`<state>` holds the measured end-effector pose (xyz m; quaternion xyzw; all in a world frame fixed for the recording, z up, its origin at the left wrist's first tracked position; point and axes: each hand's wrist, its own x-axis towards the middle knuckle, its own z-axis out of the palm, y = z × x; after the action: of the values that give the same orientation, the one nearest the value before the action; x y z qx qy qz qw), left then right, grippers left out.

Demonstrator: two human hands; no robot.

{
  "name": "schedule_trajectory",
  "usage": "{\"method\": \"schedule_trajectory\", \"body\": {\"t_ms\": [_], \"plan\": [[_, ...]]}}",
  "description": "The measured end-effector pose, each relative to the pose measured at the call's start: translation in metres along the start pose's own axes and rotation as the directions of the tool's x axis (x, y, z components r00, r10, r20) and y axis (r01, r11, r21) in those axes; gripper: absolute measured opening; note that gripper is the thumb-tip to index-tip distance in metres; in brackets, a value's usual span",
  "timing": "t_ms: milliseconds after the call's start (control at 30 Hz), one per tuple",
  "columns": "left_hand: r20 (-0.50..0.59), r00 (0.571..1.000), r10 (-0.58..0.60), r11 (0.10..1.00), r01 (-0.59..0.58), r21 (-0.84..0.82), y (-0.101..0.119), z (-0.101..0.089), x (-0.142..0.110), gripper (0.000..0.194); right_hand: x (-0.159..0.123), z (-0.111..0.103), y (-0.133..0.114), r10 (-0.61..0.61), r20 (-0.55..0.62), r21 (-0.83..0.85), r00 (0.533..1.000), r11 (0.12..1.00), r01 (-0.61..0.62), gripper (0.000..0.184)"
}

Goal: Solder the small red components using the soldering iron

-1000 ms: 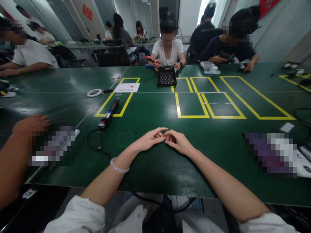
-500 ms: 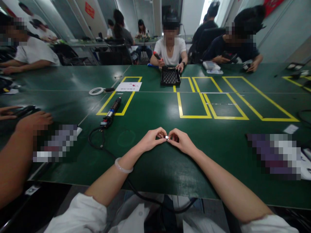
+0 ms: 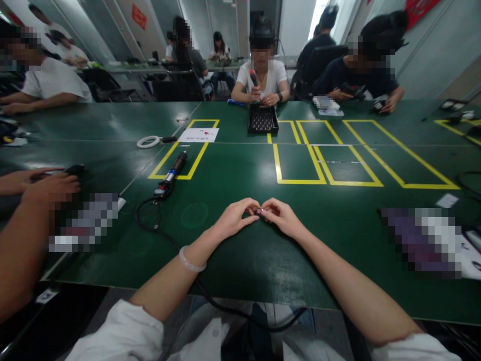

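Over the green table, my left hand and my right hand meet at the fingertips. Between them is a tiny part, mostly covered by the fingers and too small to name; a bit of it looks pale and reddish. Both hands are closed in a pinch around it. A pale bangle circles my left wrist. Left of my hands an electric screwdriver lies across yellow tape, its black cable running down past my left forearm.
Across the table a person works with a red-handled screwdriver over a black tray. A white sheet and a white ring-shaped cable lie farther back. At the left are another person's hands. Blurred-out packets lie at the right.
The small part turned between my fingertips: orange showed first, then a bright white face, now little of it. The person opposite has raised the screwdriver upright above the tray.
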<state>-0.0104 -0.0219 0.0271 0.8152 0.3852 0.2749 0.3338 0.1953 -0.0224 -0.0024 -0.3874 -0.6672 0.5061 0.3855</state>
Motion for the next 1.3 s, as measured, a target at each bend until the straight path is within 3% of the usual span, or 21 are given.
{"method": "schedule_trajectory", "body": {"t_ms": [100,267,733,867,967,1033,1100,1167,1233,1300], "plan": [[0.009,1.0,0.025,0.997,-0.026,0.07,0.002,0.001,-0.001,0.02,0.001,0.0,0.001,0.047,0.034,0.1,0.998,0.994,-0.05,0.033],[-0.012,1.0,0.0,0.998,0.001,0.07,0.001,0.003,0.0,0.025,0.001,0.001,0.002,0.035,0.021,0.124,0.999,0.992,-0.038,0.034],[0.012,1.0,0.004,0.994,-0.005,0.105,0.001,0.0,0.0,0.028,-0.001,-0.003,0.001,-0.099,0.01,-0.196,0.995,0.976,0.099,0.018],[-0.065,0.998,-0.022,0.989,0.032,0.146,0.0,-0.017,0.001,0.032,-0.001,-0.004,0.002,-0.063,0.006,-0.221,0.998,0.973,0.063,0.018],[-0.198,0.975,-0.096,0.966,0.14,0.22,-0.014,-0.044,-0.002,0.04,0.0,-0.004,0.002,-0.037,0.002,-0.218,0.999,0.975,0.036,0.018],[-0.288,0.944,-0.16,0.908,0.256,0.333,-0.03,-0.069,-0.009,0.047,0.0,-0.004,0.001,-0.027,0.004,-0.222,1.0,0.975,0.028,0.018],[-0.398,0.888,-0.23,0.773,0.415,0.479,-0.048,-0.095,-0.021,0.052,0.0,-0.004,0.0,-0.023,0.007,-0.226,1.0,0.974,0.024,0.017],[-0.539,0.79,-0.291,0.583,0.593,0.555,-0.064,-0.121,-0.039,0.059,0.0,-0.003,-0.001,-0.025,0.011,-0.227,1.0,0.973,0.027,0.016],[-0.65,0.653,-0.388,0.407,0.754,0.515,-0.078,-0.145,-0.058,0.067,0.0,-0.003,-0.001,-0.027,0.017,-0.227,0.999,0.974,0.03,0.016],[-0.659,0.551,-0.512,0.31,0.834,0.456,-0.09,-0.162,-0.074,0.071,0.0,-0.003,-0.001,-0.026,0.025,-0.228,0.999,0.973,0.031,0.016]]}}
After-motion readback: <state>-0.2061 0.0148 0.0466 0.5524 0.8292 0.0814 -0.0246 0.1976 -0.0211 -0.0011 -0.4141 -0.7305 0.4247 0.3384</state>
